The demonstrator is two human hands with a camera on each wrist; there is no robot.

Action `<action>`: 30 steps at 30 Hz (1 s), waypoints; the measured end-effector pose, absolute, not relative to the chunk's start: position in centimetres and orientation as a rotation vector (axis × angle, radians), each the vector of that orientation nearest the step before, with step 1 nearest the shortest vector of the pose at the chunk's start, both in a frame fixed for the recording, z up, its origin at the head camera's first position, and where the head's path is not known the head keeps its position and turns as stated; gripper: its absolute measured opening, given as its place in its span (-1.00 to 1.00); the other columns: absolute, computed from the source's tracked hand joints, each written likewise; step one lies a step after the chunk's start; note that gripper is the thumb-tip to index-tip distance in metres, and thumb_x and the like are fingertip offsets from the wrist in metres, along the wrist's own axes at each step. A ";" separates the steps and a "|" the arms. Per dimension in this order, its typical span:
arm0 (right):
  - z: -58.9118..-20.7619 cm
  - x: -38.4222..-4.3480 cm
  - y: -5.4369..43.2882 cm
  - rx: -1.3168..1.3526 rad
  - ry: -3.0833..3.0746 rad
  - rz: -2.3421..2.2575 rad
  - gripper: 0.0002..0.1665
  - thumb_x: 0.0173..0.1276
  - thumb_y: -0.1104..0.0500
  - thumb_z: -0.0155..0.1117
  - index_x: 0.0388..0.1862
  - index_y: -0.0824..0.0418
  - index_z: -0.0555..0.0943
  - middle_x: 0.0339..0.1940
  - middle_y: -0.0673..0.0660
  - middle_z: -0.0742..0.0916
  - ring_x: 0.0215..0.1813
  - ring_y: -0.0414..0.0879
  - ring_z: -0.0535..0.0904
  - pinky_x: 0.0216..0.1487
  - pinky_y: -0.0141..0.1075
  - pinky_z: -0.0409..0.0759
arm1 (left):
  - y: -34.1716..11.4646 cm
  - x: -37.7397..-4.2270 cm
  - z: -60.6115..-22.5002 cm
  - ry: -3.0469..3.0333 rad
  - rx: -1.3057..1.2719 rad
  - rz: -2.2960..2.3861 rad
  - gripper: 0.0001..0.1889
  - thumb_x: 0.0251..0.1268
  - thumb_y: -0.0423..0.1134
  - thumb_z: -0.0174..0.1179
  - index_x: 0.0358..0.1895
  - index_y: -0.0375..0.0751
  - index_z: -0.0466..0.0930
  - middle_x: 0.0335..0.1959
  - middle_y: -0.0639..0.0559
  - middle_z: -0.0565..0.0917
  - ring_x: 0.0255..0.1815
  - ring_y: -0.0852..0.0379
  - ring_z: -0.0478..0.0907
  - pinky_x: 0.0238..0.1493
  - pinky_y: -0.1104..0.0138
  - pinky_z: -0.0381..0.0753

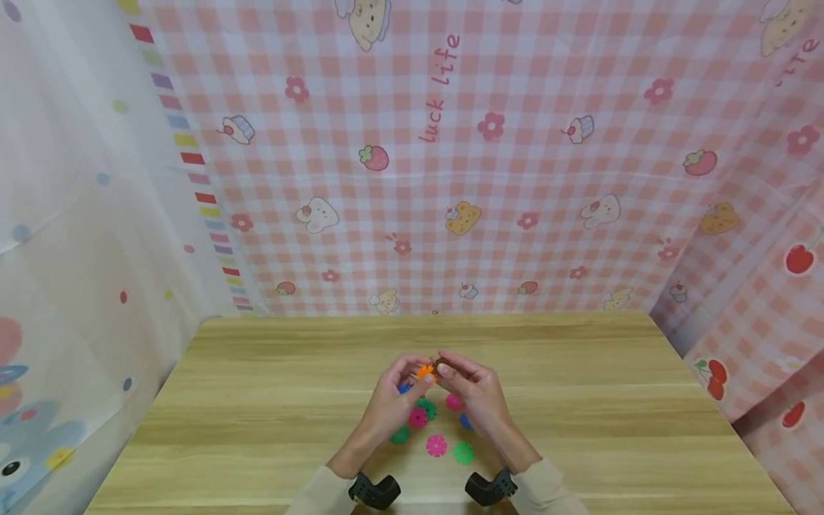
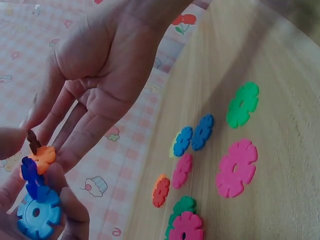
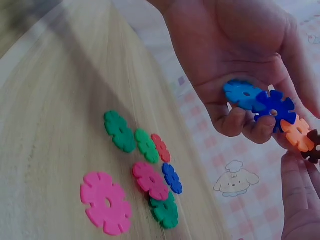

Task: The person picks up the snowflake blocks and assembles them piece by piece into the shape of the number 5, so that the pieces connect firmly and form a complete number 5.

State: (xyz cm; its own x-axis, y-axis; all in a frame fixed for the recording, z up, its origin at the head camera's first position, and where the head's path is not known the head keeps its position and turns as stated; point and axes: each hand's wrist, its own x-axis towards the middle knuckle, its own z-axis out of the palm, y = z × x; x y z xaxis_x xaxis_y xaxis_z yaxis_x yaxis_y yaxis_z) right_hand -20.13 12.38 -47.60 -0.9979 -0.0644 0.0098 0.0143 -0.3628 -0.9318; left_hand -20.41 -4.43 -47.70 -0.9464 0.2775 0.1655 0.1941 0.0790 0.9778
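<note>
My left hand [image 1: 388, 402] holds a short chain of notched plastic flower discs above the table. In the right wrist view the chain runs from a light blue disc [image 3: 241, 95] through a dark blue disc [image 3: 280, 107] to an orange disc [image 3: 298, 131]. Close to the left hand, my right hand [image 1: 484, 400] pinches a brown disc [image 3: 313, 147] between thumb and fingers. The brown disc meets the orange one's edge; how deep its slot sits I cannot tell. Fingers partly cover the chain.
Loose discs lie on the wooden table [image 1: 270, 408] below the hands: a pink disc [image 1: 436, 446], a light green disc [image 1: 463, 453], a green disc [image 1: 400, 435], and several more. Behind the table hangs a checked curtain [image 1: 412, 179].
</note>
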 end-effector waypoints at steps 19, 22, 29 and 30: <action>-48.6 -21.9 16.5 -0.094 2.178 -2.205 -0.49 0.44 0.04 0.27 0.23 0.34 0.55 0.17 0.28 0.67 0.09 0.25 0.64 0.21 0.06 0.55 | -5.8 -20.8 -47.9 2.180 0.396 1.939 -0.57 0.49 -0.28 0.09 0.37 -0.04 0.37 0.01 -0.27 0.65 -0.21 -0.27 0.60 -0.36 0.23 0.67; -49.1 -22.5 17.6 -0.025 2.306 -2.069 -0.51 0.44 0.04 0.28 0.20 0.32 0.58 0.13 0.22 0.69 0.07 0.20 0.63 0.13 -0.09 0.62 | -6.1 -20.9 -48.0 2.168 0.391 1.941 -0.55 0.50 -0.35 0.03 0.39 -0.03 0.36 0.05 -0.28 0.64 -0.19 -0.27 0.59 -0.33 0.23 0.68; -50.5 -23.4 19.8 -0.003 2.503 -1.800 -0.68 0.43 0.17 0.26 0.10 0.27 0.65 -0.02 0.15 0.74 -0.05 -0.02 0.62 -0.06 -0.29 0.61 | -6.6 -20.8 -48.1 2.098 0.364 1.961 -0.52 0.50 -0.43 -0.05 0.40 -0.03 0.36 0.07 -0.32 0.57 -0.22 -0.17 0.56 -0.31 0.24 0.65; -50.6 -23.4 20.0 -0.022 2.520 -1.768 -0.70 0.43 0.20 0.27 0.08 0.27 0.66 -0.04 0.14 0.75 -0.08 -0.03 0.62 -0.08 -0.29 0.61 | -6.7 -20.8 -48.1 2.096 0.362 1.957 -0.52 0.50 -0.43 -0.06 0.40 -0.03 0.36 0.07 -0.31 0.57 -0.22 -0.16 0.55 -0.30 0.24 0.65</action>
State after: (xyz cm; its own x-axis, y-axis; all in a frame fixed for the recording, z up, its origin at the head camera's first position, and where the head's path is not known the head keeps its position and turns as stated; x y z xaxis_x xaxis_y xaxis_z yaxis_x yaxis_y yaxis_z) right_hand -23.42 20.03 -50.65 -0.9979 -0.0478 -0.0437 0.0248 0.3412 -0.9397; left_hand -20.83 -6.69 -48.08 -0.9378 0.3468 -0.0133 0.0104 0.0664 0.9977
